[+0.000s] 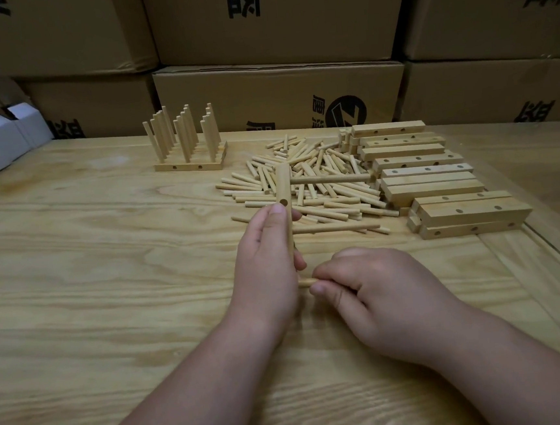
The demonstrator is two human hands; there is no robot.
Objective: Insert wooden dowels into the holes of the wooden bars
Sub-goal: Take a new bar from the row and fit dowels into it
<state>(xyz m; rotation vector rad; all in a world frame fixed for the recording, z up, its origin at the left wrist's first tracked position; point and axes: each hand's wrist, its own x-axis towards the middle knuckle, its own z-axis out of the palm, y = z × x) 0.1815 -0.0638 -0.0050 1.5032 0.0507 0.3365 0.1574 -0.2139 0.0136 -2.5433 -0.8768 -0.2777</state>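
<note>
Left hand [264, 261] is wrapped around a square wooden bar [284, 191], holding it on end above the table with one round hole showing just over the thumb, and two dowels [330, 179] already poke out sideways to the right. Right hand [377, 292] pinches a third dowel [306, 282] between thumb and forefinger, its tip at the bar's lower end beside the left palm. Both forearms reach in from the bottom edge. Beneath them, a pale, strongly grained wooden table [91, 279]. Further out, a loose heap of smooth round dowels [320, 188], stacked drilled bars [431, 182] on the right, finished bars with upright pegs [186, 142] behind, and brown printed cardboard boxes [281, 86] walling the back.
</note>
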